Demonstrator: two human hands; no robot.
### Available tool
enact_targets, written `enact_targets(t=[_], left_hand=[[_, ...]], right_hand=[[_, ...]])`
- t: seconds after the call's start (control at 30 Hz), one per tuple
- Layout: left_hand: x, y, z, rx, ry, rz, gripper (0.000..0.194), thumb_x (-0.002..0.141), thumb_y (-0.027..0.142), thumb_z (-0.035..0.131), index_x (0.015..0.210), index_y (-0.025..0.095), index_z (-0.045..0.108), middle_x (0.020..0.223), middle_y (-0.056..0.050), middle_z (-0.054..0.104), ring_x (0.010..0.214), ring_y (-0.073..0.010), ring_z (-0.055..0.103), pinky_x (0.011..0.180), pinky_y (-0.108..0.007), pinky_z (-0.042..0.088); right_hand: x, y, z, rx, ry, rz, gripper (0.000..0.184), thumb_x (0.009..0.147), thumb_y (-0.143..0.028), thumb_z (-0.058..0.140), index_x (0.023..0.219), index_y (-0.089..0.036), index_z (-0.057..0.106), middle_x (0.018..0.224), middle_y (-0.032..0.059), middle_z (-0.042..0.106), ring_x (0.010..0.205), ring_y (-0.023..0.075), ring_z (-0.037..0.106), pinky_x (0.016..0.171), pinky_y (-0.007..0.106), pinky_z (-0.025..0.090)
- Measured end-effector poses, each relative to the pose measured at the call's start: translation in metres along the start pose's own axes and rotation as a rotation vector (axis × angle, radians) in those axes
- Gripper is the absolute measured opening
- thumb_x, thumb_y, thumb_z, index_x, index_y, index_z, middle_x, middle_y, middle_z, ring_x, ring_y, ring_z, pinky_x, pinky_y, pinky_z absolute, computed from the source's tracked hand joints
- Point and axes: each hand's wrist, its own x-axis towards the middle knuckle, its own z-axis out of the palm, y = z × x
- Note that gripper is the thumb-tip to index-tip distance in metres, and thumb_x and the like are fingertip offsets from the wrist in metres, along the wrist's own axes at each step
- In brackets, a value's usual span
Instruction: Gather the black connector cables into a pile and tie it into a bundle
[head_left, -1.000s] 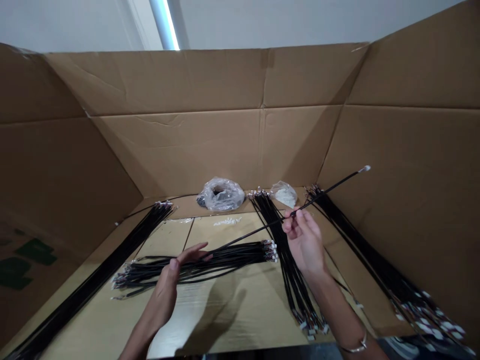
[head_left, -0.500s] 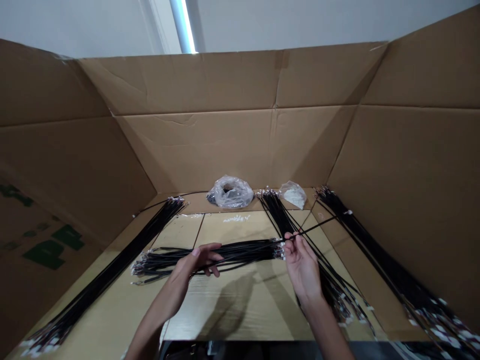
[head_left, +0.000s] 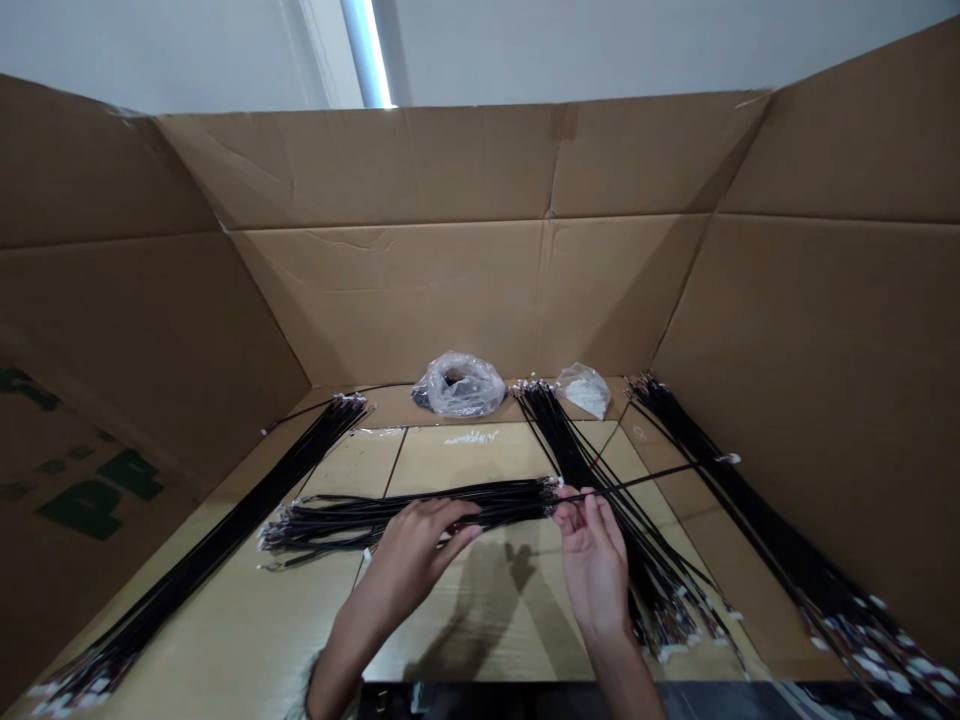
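My right hand (head_left: pixel 595 560) pinches a single black cable (head_left: pixel 652 477) between thumb and fingertips. From there the cable slants right to a white connector end (head_left: pixel 729 458) above the right-hand bundle. My left hand (head_left: pixel 420 550) curls over a crosswise bundle of black cables (head_left: pixel 337 515), its thumb and fingers around black cable. A small white tip (head_left: pixel 367 554) shows left of that hand. Which strand lies inside the left fingers is partly hidden. Beneath the right wrist runs another cable bundle (head_left: pixel 559 425), lengthwise, with loose ends near the front.
Long black cable bundles lie along the left side (head_left: pixel 247 510) and the right side (head_left: pixel 757 530). Against the back stand a clear plastic bag with a dark ring inside (head_left: pixel 461 385) and a bag of small white pieces (head_left: pixel 583 390). Cardboard walls (head_left: pixel 397 280) enclose three sides.
My left hand has moved right and curled its fingers over the bundle. My right hand has come slightly left and down, and the cable's white end has shifted right and lower.
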Motion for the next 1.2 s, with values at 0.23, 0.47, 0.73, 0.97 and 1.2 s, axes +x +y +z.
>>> enact_targets(t=[0.23, 0.47, 0.73, 0.97, 1.2], left_hand=[[-0.002, -0.02, 0.006, 0.04, 0.064, 0.051, 0.024, 0.093, 0.034, 0.052, 0.089, 0.025, 0.074, 0.089, -0.002, 0.078, 0.083, -0.019, 0.072, 0.079, -0.027, 0.052], [-0.019, -0.037, -0.014, -0.365, 0.071, -0.154, 0.036, 0.089, 0.049, 0.052, 0.104, 0.025, 0.074, 0.093, -0.004, 0.078, 0.088, -0.0216, 0.072, 0.081, -0.029, 0.054], [-0.029, -0.045, -0.022, -0.649, 0.163, -0.315, 0.039, 0.078, 0.052, 0.062, 0.092, 0.018, 0.074, 0.066, -0.004, 0.072, 0.074, -0.0224, 0.07, 0.074, -0.032, 0.056], [-0.031, -0.048, -0.017, -0.546, 0.303, -0.292, 0.027, 0.073, 0.046, 0.069, 0.078, 0.02, 0.074, 0.077, -0.005, 0.075, 0.071, -0.0199, 0.068, 0.067, -0.028, 0.055], [-0.032, -0.05, -0.014, -0.651, 0.317, -0.269, 0.025, 0.071, 0.043, 0.071, 0.076, 0.019, 0.072, 0.077, -0.006, 0.075, 0.072, -0.0195, 0.069, 0.069, -0.028, 0.057]], right_hand=[[0.001, -0.002, -0.002, 0.026, 0.008, 0.011, 0.033, 0.064, -0.039, 0.087, 0.081, -0.02, 0.065, 0.082, 0.0002, 0.072, 0.066, 0.0107, 0.062, 0.065, 0.024, 0.051], [0.013, -0.005, -0.009, 0.057, 0.073, -0.035, 0.034, 0.061, -0.035, 0.089, 0.081, -0.019, 0.067, 0.082, 0.0, 0.073, 0.068, 0.0094, 0.061, 0.064, 0.021, 0.053], [0.016, -0.004, -0.014, 0.052, 0.101, -0.047, 0.028, 0.062, -0.032, 0.087, 0.078, -0.018, 0.068, 0.082, 0.0007, 0.072, 0.068, 0.0099, 0.062, 0.064, 0.021, 0.055], [0.014, 0.002, -0.014, 0.031, 0.09, -0.06, 0.027, 0.066, -0.033, 0.084, 0.081, -0.018, 0.067, 0.083, 0.0015, 0.072, 0.067, 0.0102, 0.062, 0.063, 0.022, 0.054], [0.011, 0.005, -0.014, 0.03, 0.09, -0.04, 0.03, 0.063, -0.032, 0.087, 0.08, -0.018, 0.067, 0.082, 0.0019, 0.073, 0.067, 0.0103, 0.063, 0.064, 0.022, 0.054]])
